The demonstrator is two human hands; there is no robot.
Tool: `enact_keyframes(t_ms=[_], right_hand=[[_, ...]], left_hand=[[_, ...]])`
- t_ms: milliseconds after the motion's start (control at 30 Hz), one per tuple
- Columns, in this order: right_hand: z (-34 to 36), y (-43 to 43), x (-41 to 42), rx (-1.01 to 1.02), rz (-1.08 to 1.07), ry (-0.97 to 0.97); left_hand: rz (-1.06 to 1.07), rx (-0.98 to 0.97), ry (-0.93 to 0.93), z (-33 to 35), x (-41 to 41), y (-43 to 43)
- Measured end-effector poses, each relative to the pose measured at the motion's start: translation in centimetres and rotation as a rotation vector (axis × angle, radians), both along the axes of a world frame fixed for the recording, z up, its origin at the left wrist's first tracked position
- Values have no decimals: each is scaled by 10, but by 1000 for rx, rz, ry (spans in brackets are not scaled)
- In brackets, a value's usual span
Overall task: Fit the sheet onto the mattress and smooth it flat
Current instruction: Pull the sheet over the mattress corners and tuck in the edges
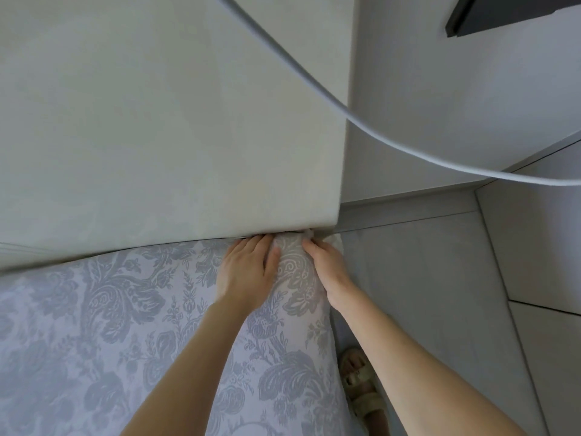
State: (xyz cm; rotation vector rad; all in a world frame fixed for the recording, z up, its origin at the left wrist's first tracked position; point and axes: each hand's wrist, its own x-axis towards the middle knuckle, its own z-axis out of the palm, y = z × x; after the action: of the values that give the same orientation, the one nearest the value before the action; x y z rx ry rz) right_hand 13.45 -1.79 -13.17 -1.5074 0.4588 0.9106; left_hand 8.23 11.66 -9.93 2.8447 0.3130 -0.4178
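Corner fit at the head of the bed. The sheet (132, 309), a patterned cloth, covers the mattress top and bunches at the corner against the headboard (157, 136). My left hand (248, 273) lies flat on it, fingers straight, tips at the gap. My right hand (328, 272) curls round the bunched corner, fingertips hidden. The cloth looks soft and light and probably wrinkles easily, so I judge the hem beneath the corner the best hold.
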Motion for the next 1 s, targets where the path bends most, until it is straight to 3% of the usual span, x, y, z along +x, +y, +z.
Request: enact_keyframes(t_ms=[167,300,367,500,633,767,900,1000], right_hand=[[-6,0,7,91,24,-9],[-4,17,-8,-331,181,-401],[-5,19,-7,-292,151,-341],[-10,11,5,70,46,-11],[-8,10,11,247,44,76],[12,7,6,243,82,64],[65,10,-12,69,171,-55],[111,8,-31,52,251,-150]], left_hand=[[75,64,6,-5,1,-10],[125,41,-97,-3,-9,-15],[115,0,-125,-1,-16,-14],[92,-44,-137,2,-24,-8],[113,-82,-159,7,-24,-5],[99,-94,-222,20,-24,0],[101,-132,-271,55,-23,15],[122,-243,-233,99,-17,29]])
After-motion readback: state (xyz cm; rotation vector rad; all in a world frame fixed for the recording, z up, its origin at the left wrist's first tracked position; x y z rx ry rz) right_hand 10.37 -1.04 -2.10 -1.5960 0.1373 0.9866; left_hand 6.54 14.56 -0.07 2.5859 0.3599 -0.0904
